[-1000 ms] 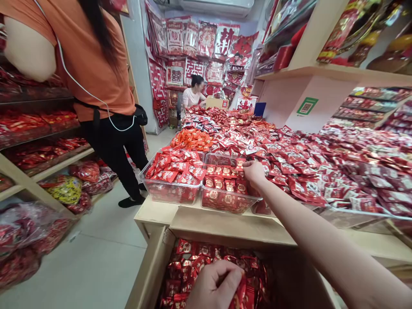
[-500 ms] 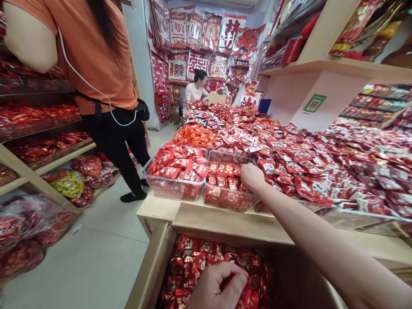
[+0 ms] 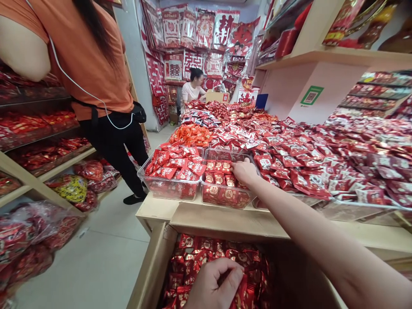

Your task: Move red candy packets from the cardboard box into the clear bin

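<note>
Small red packets: gold-marked, set in neat rows at centre frame inside a clear bin (image 3: 215,155); the top row (image 3: 219,166) lies against the left side, and more show through the front wall.
Right hand: in the right part of that bin (image 3: 247,172), fingers bent, tips touching the right end of the top row; whether they pinch a packet, I cannot tell.
Change at the bin: half a second ago this hand sat further right within it, clear of the row's end; now it has come left against the row and covers its last packet.
Left hand: lower middle of the frame (image 3: 214,285), thumb and forefinger pinching a red packet (image 3: 240,289); its grip looks the same as in the earlier frame.
Carton: open below the bin (image 3: 151,266), under the left hand, with loose shiny red packets (image 3: 196,253) on its left side and a dark right side.
Neighbouring bin: just left of the first (image 3: 167,192), heaped with red packets bearing white script.
Counter: pale wood (image 3: 151,210), carrying both bins, orange packets (image 3: 193,134) behind them and a wide red heap (image 3: 302,167) to the right.
People: one in an orange shirt (image 3: 93,86), upper left; another in a pale top (image 3: 191,92), upper centre.
</note>
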A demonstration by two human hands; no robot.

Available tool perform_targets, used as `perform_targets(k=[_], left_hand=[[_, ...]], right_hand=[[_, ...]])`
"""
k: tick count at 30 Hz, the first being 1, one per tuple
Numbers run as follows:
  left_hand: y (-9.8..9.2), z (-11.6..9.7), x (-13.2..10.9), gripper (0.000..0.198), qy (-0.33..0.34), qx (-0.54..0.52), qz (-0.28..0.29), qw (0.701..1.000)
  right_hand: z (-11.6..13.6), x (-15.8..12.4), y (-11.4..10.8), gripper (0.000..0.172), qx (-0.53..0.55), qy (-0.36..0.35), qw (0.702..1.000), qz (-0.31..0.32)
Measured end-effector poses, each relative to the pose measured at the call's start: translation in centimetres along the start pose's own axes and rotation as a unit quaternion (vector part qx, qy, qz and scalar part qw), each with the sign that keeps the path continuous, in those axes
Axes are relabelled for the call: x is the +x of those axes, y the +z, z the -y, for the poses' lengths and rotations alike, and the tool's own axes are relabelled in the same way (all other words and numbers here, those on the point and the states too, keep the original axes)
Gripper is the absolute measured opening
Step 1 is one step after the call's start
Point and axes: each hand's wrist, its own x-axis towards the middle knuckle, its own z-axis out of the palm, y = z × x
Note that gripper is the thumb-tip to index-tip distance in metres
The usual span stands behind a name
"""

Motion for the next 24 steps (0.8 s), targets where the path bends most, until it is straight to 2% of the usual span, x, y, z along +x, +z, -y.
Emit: perform_targets(k=[4, 9, 17, 24], left_hand=[[0.2, 0.2, 0.0, 0.034, 0.004, 0.005, -0.006, 1.000], [0.4, 0.6, 0.1, 0.035, 0.005, 0.017, -0.016, 1.000], [0.1, 0.5, 0.3, 0.039, -0.009, 0.057, 0.011, 0.998], [0.4, 0.7, 0.3, 0.041, -0.019, 0.085, 0.020, 0.996]], right_hand=[[-0.3, 0.2, 0.2, 0.039, -0.004, -0.006, 1.000, -0.028], [0.7, 0.9, 0.3, 0.038, 0.003, -0.069, 0.997, -0.040], [1.3, 2.3, 0.9, 0.037, 0.008, -0.104, 0.994, -0.044], [1.7, 2.0, 0.6, 0.039, 0.002, -0.128, 0.990, -0.061]])
